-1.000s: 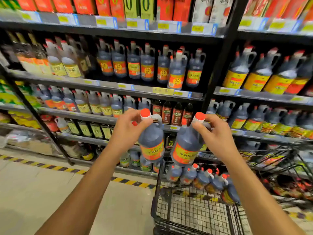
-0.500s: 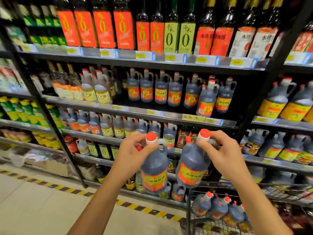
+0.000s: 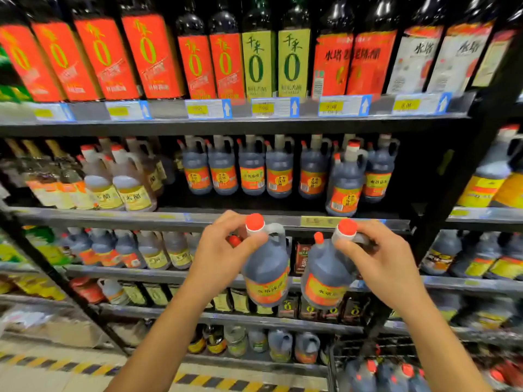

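I hold two dark vinegar jugs with red caps and orange labels in front of a store shelf. My left hand (image 3: 219,253) grips the neck of the left jug (image 3: 266,267), fingers curled around it below the cap. My right hand (image 3: 376,258) grips the neck and handle of the right jug (image 3: 325,273). Both jugs hang upright, side by side and slightly apart, level with the third shelf down. Matching jugs (image 3: 252,168) stand in a row on the shelf above, with one jug (image 3: 345,182) set forward near the shelf edge.
Tall bottles with orange and green labels (image 3: 226,58) fill the top shelf. Black shelf uprights (image 3: 464,171) stand to the right. A wire cart (image 3: 382,374) with several more jugs sits at bottom right. Yellow-black tape (image 3: 56,363) marks the floor.
Both hands have raised the two jugs up from above the cart toward the shelves, and my view has tilted upward. The grips are unchanged.
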A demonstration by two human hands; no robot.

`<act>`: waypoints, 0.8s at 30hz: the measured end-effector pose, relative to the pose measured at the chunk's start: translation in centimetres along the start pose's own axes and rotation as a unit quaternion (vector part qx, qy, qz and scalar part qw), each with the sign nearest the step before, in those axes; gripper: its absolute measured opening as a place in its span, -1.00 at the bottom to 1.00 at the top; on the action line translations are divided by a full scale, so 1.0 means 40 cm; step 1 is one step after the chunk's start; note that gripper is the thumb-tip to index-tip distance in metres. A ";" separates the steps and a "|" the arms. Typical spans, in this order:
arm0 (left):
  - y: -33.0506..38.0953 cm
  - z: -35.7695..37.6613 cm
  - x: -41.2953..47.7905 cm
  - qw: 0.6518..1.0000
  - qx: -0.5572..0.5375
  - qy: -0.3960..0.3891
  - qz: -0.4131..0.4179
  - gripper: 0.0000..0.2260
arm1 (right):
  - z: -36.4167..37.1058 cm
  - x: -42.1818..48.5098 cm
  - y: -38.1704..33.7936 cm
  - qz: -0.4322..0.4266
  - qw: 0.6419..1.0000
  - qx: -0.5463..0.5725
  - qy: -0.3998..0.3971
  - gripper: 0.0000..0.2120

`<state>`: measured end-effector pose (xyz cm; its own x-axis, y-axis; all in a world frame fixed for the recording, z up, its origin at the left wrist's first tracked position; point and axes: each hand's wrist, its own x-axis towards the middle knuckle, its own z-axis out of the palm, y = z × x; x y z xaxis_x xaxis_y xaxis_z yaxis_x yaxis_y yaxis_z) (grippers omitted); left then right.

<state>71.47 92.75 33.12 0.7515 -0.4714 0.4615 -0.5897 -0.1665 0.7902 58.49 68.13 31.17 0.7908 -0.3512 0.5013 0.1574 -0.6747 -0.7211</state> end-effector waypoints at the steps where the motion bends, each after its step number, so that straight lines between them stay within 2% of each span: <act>1: -0.005 0.005 0.022 1.000 -0.009 -0.003 0.008 -0.98 | 0.000 0.012 0.001 -0.002 1.000 -0.005 0.005 -0.90; 3: -0.015 0.013 0.065 0.999 -0.025 -0.011 0.019 -0.98 | 0.002 0.038 0.004 0.000 1.000 -0.007 0.012 -0.92; 5: -0.027 0.018 0.107 0.999 -0.033 -0.024 0.031 -0.97 | 0.007 0.063 0.010 -0.004 1.000 -0.020 0.021 -0.77; 7: -0.040 0.019 0.151 0.997 -0.041 -0.035 0.049 -0.98 | 0.012 0.089 0.001 -0.010 0.999 -0.026 0.035 -0.71; 12: -0.079 -0.011 0.246 0.992 -0.070 -0.027 0.097 -0.92 | 0.052 0.157 -0.034 -0.035 0.995 -0.054 0.071 -0.92; 16: -0.128 -0.059 0.315 0.987 -0.065 -0.009 0.144 -0.92 | 0.112 0.221 -0.049 -0.067 0.987 -0.078 0.119 -0.90; 24: -0.233 -0.102 0.450 0.981 -0.101 -0.016 0.162 -0.86 | 0.217 0.344 -0.045 -0.113 0.973 -0.117 0.163 -0.84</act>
<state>91.70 89.34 35.71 0.5223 -0.4989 0.6916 -0.7235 0.1700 0.6691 74.20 70.12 35.20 0.5155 -0.3395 0.7868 0.1359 -0.8742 -0.4662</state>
